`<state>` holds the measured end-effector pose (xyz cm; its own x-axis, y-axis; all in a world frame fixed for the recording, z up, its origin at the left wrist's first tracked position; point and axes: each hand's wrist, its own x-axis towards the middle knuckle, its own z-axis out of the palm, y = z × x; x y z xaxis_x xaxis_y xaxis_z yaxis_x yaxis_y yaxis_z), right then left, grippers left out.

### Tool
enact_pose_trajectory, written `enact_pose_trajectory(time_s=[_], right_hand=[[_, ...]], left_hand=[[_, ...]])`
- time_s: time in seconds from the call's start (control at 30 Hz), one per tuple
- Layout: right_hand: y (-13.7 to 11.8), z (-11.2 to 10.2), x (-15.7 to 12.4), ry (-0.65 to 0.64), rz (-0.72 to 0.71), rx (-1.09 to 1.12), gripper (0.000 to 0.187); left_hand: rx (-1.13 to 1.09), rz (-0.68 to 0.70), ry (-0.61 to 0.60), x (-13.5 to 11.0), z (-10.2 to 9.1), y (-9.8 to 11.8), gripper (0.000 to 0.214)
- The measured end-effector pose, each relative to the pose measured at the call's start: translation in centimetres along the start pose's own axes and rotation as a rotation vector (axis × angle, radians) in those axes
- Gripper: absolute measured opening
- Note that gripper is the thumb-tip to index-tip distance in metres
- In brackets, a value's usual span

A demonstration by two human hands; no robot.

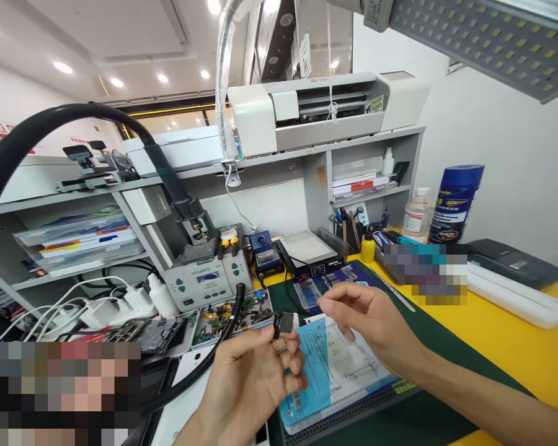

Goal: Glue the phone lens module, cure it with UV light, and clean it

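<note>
Green mat (439, 334), partly covered; small dark part (286, 323), indistinct, in left fingers (298, 362).

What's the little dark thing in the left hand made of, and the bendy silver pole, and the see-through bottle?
Little dark thing in the left hand: maybe plastic or metal; it looks dark and flat, but it's too small to tell.
Bendy silver pole: probably metal; it's shiny and ribbed.
See-through bottle: its clear walls suggest smooth plastic, though glass is possible.
</note>
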<state>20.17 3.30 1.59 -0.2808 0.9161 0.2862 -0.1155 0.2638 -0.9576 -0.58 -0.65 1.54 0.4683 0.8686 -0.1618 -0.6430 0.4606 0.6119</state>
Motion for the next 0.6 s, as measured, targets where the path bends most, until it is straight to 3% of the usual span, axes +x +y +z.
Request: enact_pose_trajectory(time_s=[0.1, 0.2, 0.33, 0.6], right_hand=[[0.0, 0.1, -0.5, 0.068, -0.283, -0.210, 0.013], [0.0, 0.3, -1.0, -0.017, -0.456, -0.341, 0.017], [0.1, 0.4, -1.3, -0.099, -0.519, -0.426, 0.023], [-0.3, 0.8, -1.4, -0.065, -0.755, -0.496, 0.021]], left_hand=[[0.043, -0.057, -0.015, 0.0, -0.2, -0.3, 0.023], [0.092, -0.089, -0.020, 0.1, -0.3, -0.7, 0.022], [0.147, -0.111, -0.027, 0.1, 0.0, -0.9, 0.019], [0.142, -0.100, -0.011, 0.2, -0.1, -1.2, 0.015]])
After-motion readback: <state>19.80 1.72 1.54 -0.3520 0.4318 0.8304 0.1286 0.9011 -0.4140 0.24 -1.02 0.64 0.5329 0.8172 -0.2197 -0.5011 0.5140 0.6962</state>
